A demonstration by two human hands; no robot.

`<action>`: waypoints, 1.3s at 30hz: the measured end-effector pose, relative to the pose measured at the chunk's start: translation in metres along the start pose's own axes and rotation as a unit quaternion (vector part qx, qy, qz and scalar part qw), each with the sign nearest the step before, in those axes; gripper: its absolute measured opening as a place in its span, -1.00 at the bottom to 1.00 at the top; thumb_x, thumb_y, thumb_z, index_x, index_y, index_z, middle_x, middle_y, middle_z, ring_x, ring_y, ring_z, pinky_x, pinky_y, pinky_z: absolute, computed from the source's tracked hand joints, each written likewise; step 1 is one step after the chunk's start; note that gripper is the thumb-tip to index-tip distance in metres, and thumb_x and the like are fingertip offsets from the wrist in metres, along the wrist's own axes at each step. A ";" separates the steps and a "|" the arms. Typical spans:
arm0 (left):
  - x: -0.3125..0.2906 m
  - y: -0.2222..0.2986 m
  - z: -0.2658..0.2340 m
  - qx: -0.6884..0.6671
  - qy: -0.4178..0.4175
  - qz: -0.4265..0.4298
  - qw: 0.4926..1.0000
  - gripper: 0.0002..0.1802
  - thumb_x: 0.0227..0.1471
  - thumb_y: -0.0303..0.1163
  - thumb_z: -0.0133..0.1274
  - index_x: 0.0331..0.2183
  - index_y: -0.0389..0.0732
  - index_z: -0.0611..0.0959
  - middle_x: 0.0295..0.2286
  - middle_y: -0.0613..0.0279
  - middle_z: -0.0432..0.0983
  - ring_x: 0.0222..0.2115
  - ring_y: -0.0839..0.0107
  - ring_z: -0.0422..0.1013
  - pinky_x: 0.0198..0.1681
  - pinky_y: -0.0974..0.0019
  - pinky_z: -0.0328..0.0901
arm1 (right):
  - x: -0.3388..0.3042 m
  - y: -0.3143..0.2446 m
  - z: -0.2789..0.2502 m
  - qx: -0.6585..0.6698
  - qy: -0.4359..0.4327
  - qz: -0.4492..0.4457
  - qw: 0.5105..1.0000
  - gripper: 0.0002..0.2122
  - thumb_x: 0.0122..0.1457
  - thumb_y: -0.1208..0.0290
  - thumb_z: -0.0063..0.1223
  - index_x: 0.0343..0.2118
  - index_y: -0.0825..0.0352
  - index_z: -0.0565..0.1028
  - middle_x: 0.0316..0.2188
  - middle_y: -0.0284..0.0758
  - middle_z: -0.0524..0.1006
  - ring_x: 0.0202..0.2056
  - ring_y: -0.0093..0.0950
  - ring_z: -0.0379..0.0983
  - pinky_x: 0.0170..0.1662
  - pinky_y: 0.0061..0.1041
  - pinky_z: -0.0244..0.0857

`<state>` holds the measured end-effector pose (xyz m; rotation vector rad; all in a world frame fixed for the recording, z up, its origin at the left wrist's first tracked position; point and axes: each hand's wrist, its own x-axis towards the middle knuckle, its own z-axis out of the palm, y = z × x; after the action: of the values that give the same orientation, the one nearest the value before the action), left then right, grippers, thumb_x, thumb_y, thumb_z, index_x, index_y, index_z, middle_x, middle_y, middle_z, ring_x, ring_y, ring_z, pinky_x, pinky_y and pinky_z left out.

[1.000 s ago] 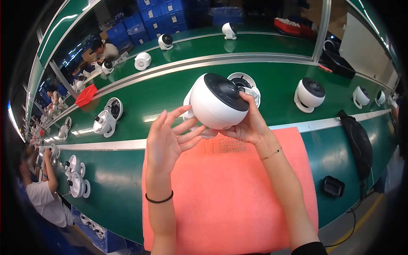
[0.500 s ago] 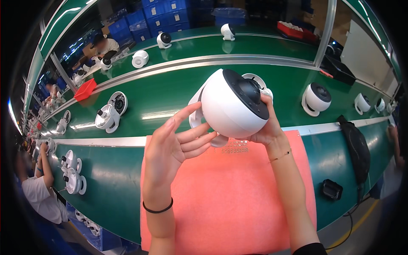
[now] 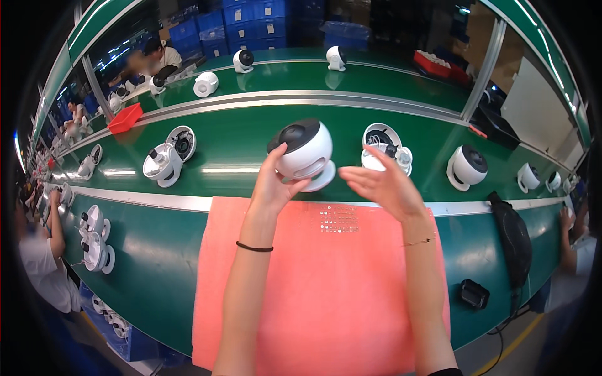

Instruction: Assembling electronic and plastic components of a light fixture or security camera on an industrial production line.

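My left hand (image 3: 271, 191) grips a round white security camera (image 3: 316, 147) with a black front, thumb against its side and fingers beneath. The ball is tilted, its black face turned up and left, and its white foot hangs over the green belt; whether the foot touches the belt I cannot tell. My right hand (image 3: 394, 193) is held open to the right of the camera, fingers stretched toward it, holding nothing. Behind that hand an opened camera housing (image 3: 381, 135) with dark inner parts sits on the belt. Below both hands lies a pink mat (image 3: 313, 294) with rows of tiny shiny pieces (image 3: 339, 219).
More cameras line the belt, including a finished-looking one (image 3: 469, 167) to the right and an opened one (image 3: 164, 164) to the left. Two open housings (image 3: 95, 254) stand on the left table. A black pouch (image 3: 511, 241) and a small black tray (image 3: 473, 294) lie right. Co-workers sit at both sides.
The camera has moved left and away from me and turned, its black face now up and left. My right hand has let go of it; my left hand has closed on it.
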<state>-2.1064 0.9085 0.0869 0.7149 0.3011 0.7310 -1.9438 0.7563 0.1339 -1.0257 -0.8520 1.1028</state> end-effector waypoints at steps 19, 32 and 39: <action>-0.011 -0.020 0.002 0.463 0.230 0.336 0.787 -0.13 -0.17 -0.16 0.16 0.02 -0.32 0.03 -0.07 -0.12 0.01 0.06 0.09 -0.12 0.03 0.01 0.03 | -0.006 0.009 -0.073 -0.092 0.348 -0.053 0.931 -0.53 0.01 0.45 -0.13 0.03 0.23 0.07 -0.11 -0.18 0.23 -0.20 -0.25 0.37 -0.16 -0.30 0.34; -0.063 -0.007 0.045 0.168 -0.044 0.149 0.973 -0.23 -0.07 -0.26 0.08 0.08 -0.26 0.06 -0.08 0.00 0.23 -0.16 0.30 0.35 -0.32 0.42 0.39 | -0.044 0.031 0.078 -0.070 0.259 -0.101 0.958 -0.45 0.08 0.47 -0.05 0.04 0.21 -0.10 -0.11 -0.23 0.10 -0.14 -0.39 0.29 -0.07 -0.22 0.31; -0.077 0.066 -0.006 0.190 -0.023 0.015 0.981 -0.37 -0.12 -0.06 -0.04 -0.09 -0.32 0.37 -0.34 0.06 0.48 -0.49 0.30 0.49 -0.48 0.37 0.45 | -0.067 0.007 0.054 -0.717 0.087 -0.375 0.582 -0.29 -0.35 0.45 0.34 -0.02 0.16 0.25 -0.08 -0.21 0.20 -0.16 -0.25 0.12 -0.15 -0.32 0.11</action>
<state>-2.1975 0.8924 0.1282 1.0994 0.3942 0.6921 -2.0123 0.7046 0.1405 -1.6965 -1.8305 -0.7239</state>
